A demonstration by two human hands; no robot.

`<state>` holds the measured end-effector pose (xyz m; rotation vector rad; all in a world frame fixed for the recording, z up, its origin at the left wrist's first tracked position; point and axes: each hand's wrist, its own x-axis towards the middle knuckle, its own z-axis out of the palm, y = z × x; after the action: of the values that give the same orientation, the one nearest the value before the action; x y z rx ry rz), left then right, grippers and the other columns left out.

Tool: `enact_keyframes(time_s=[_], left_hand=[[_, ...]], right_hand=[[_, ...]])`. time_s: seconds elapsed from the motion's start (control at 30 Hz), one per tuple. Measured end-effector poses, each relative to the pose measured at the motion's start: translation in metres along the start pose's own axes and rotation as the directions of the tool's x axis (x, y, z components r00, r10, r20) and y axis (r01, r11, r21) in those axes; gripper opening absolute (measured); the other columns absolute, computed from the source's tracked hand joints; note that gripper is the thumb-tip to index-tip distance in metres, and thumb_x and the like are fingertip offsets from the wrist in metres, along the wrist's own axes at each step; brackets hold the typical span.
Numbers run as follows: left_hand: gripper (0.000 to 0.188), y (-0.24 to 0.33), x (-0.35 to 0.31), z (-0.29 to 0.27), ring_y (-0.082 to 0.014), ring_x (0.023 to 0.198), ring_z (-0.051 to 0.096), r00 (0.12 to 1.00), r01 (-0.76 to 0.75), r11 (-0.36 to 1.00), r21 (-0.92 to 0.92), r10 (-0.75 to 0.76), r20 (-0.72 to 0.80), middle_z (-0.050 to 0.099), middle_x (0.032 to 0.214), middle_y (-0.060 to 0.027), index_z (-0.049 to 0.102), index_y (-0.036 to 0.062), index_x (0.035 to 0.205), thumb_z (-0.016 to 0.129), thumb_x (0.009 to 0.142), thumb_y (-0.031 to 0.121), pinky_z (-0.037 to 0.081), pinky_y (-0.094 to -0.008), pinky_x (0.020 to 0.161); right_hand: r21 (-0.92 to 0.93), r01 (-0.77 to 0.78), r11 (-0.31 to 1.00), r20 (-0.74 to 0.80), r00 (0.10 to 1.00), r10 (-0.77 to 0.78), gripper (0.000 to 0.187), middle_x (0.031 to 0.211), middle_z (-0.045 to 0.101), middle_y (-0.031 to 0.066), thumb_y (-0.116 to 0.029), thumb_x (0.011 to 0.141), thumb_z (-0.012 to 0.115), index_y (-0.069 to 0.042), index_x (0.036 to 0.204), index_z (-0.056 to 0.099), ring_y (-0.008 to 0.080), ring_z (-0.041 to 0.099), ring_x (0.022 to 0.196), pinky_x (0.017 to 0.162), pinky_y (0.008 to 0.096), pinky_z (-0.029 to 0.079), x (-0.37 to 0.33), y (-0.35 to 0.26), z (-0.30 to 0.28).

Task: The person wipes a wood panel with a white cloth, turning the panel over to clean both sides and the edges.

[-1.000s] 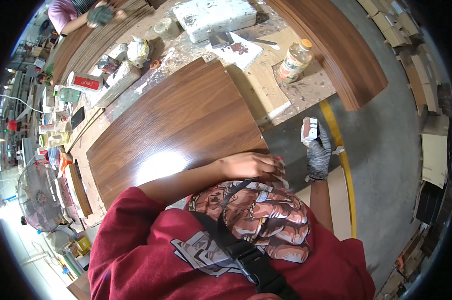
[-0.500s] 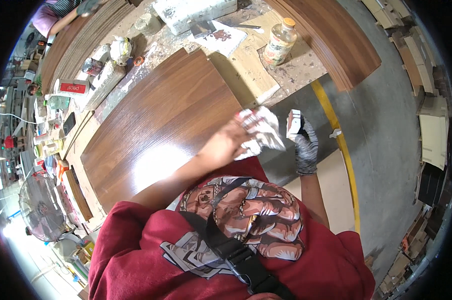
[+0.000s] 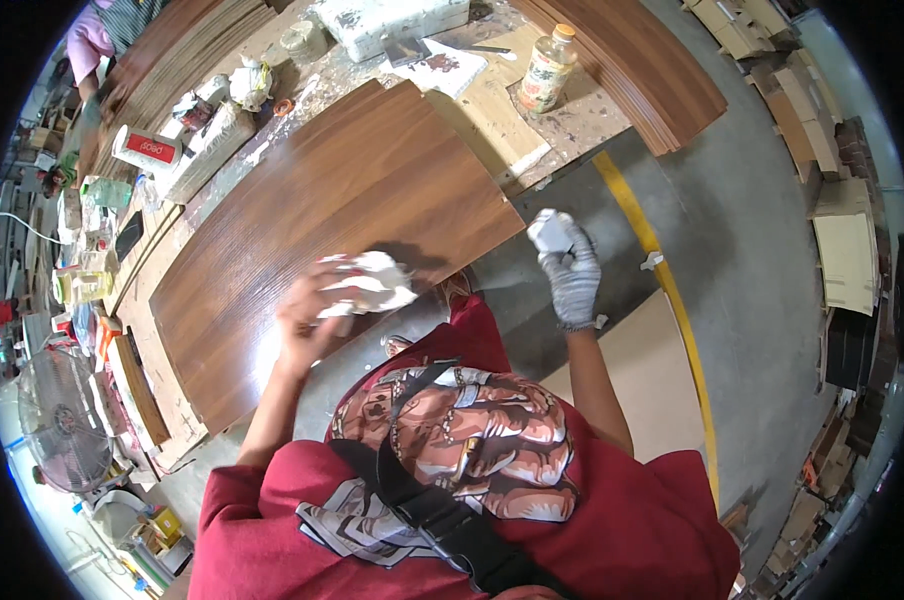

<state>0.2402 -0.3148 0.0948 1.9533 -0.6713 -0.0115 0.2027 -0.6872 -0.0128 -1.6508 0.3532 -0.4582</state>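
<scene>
Grey concrete floor (image 3: 752, 310) with a yellow line (image 3: 675, 320) ran along the right, and a stained worktable (image 3: 322, 80) spread across the far side and left, a bottle (image 3: 549, 72) standing near its right end. One brown wood panel (image 3: 372, 190) lay on the table, its right end jutting past the edge. Over the panel's near edge, the bare left hand (image 3: 307, 315) had its fingers closed on a crumpled white cloth (image 3: 377, 283) with some red on it; whether the cloth touched the wood could not be told. Just off the right corner, the gloved right hand (image 3: 572, 280) gripped a small pale block (image 3: 550, 233), apart from the panel.

For a good stroke, the cloth was probably best bunched under flat fingers, a clean fold facing down, and drawn along the grain with light, even pressure. Pressing hard on the overhanging end might have tipped the panel, and the block was best held clear of its glossy face.
</scene>
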Motion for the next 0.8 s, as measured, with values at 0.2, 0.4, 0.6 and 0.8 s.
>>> enact_keyframes(time_s=[0.2, 0.4, 0.6, 0.8], left_hand=[[0.038, -0.056, -0.122, -0.086, -0.0330, 0.128, 0.054, 0.895, 0.204, 0.959, 0.196, -0.101, -0.435, 0.067, 0.118, -0.0157, 0.072, -0.0018, 0.106, 0.055, 0.074, -0.015, 0.038, -0.0432, 0.109], [0.038, -0.094, -0.193, -0.144, -0.0247, 0.132, 0.050, 0.837, 0.358, 0.911, 0.203, -0.217, -0.503, 0.055, 0.137, -0.0150, 0.065, -0.0024, 0.120, 0.051, 0.088, -0.016, 0.044, -0.0306, 0.102], [0.047, -0.120, -0.226, -0.149, -0.0312, 0.140, 0.039, 0.791, 0.509, 0.805, 0.305, -0.298, -0.534, 0.048, 0.147, -0.0121, 0.061, 0.0100, 0.133, 0.056, 0.087, -0.002, 0.036, -0.0398, 0.110], [0.045, -0.149, -0.253, -0.165, -0.0369, 0.139, 0.037, 0.747, 0.642, 0.474, 0.602, -0.212, -0.630, 0.046, 0.148, -0.0097, 0.058, 0.0181, 0.136, 0.060, 0.091, 0.022, 0.026, -0.0522, 0.114]], right_hand=[[-0.156, 0.116, 0.981, 0.031, 0.993, -0.112, 0.060, 0.115, 0.056, 0.0051, 0.011, 0.069, 0.071, -0.007, 0.126, 0.061, 0.0178, 0.056, 0.107, 0.094, 0.0330, 0.049, -0.001, 0.016, 0.007], [-0.135, 0.079, 0.988, -0.052, 0.995, -0.087, 0.059, 0.116, 0.050, 0.0066, 0.010, 0.070, 0.073, -0.008, 0.125, 0.061, 0.0187, 0.056, 0.103, 0.087, 0.0305, 0.051, 0.013, 0.029, -0.005], [-0.278, 0.253, 0.927, -0.108, 0.950, -0.292, 0.064, 0.118, 0.052, 0.0091, 0.006, 0.066, 0.071, -0.012, 0.126, 0.061, 0.0258, 0.056, 0.108, 0.095, 0.0351, 0.048, -0.039, 0.022, 0.038], [-0.349, 0.366, 0.863, -0.088, 0.904, -0.419, 0.066, 0.118, 0.052, 0.0086, 0.006, 0.066, 0.069, -0.011, 0.129, 0.061, 0.0238, 0.055, 0.109, 0.095, 0.0327, 0.048, -0.066, -0.004, 0.058]])
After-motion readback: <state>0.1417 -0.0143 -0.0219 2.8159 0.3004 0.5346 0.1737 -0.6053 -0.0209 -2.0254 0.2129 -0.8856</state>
